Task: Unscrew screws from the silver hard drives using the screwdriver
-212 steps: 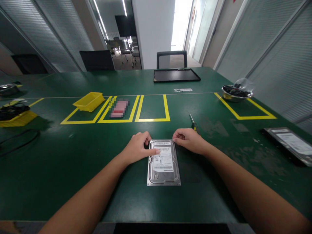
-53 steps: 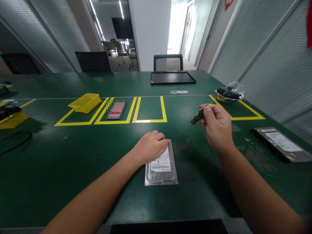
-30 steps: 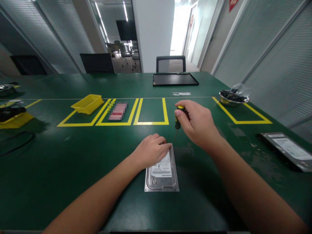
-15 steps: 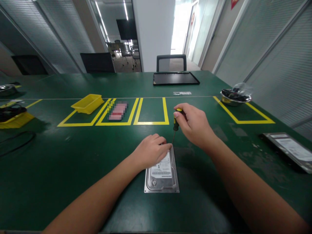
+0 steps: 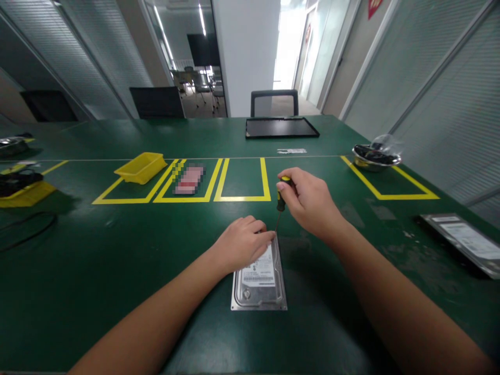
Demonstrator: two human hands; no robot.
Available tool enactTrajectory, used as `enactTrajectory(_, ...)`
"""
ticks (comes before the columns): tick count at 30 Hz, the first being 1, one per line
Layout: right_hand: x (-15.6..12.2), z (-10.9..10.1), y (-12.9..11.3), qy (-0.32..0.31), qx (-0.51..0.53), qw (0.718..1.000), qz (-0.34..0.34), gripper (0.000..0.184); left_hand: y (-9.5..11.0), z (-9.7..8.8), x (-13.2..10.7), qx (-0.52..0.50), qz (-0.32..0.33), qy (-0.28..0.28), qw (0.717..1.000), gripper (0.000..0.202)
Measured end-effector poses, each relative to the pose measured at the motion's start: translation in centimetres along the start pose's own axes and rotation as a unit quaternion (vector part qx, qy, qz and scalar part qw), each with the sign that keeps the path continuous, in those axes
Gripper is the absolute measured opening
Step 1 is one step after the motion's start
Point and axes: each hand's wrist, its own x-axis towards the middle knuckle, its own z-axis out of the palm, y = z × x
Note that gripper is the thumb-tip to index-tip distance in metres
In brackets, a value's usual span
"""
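Note:
A silver hard drive with a white label lies flat on the green table in front of me. Across its far half is my left hand, its fingers curled over the drive and its thumb reaching to the far right corner, so that end is mostly hidden. My right hand is closed around the yellow and black handle of a screwdriver. The shaft points down, slightly tilted, and the tip meets the drive's far right corner beside my left thumb. Whether a screw sits under the tip I cannot make out.
Yellow tape outlines mark the table. A yellow tray and a blurred pinkish item stand at left; a metal bowl of dark parts is at right. Another drive lies far right. A black-framed panel is at the back.
My right hand and the screwdriver handle have shifted very slightly left. My left hand and the hard drive hold their place, and the whole view sits a touch lower.

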Motion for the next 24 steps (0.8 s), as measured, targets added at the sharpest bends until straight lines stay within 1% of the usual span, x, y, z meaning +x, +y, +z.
enactTrajectory(4, 0.0, -0.3, -0.4, -0.011, -0.010, 1.000, -0.011, 0.026, 0.0, 0.0, 0.1, -0.004, -0.003, 0.000, 1.000, 0.032)
enactTrajectory(8, 0.2, -1.0, -0.8, -0.033, -0.029, 0.999, -0.019, 0.022, -0.1, 0.1, 0.1, -0.013, -0.008, 0.001, 1.000, 0.031)
enactTrajectory(11, 0.2, -1.7, -1.1, -0.048, -0.054, 0.997, -0.013, 0.019, -0.2, 0.2, 0.0, -0.038, -0.024, 0.004, 0.999, 0.029)
enactTrajectory(14, 0.2, -2.4, -1.6, -0.068, -0.092, 0.993, 0.007, 0.019, -0.3, 0.2, 0.0, -0.071, -0.045, 0.006, 0.996, 0.028)
enactTrajectory(19, 0.1, -3.3, -2.9, -0.117, -0.193, 0.973, 0.049, 0.022, -0.2, -0.2, -0.1, -0.104, -0.059, 0.002, 0.993, 0.028)
enactTrajectory(21, 0.0, -3.5, -3.4, -0.130, -0.223, 0.965, 0.048, 0.025, -0.1, -0.4, -0.1, -0.105, -0.060, 0.000, 0.993, 0.028)
enactTrajectory(24, -0.3, -3.7, -4.0, -0.127, -0.266, 0.955, 0.041, 0.031, 0.1, -0.7, -0.3, -0.108, -0.058, 0.003, 0.993, 0.027)
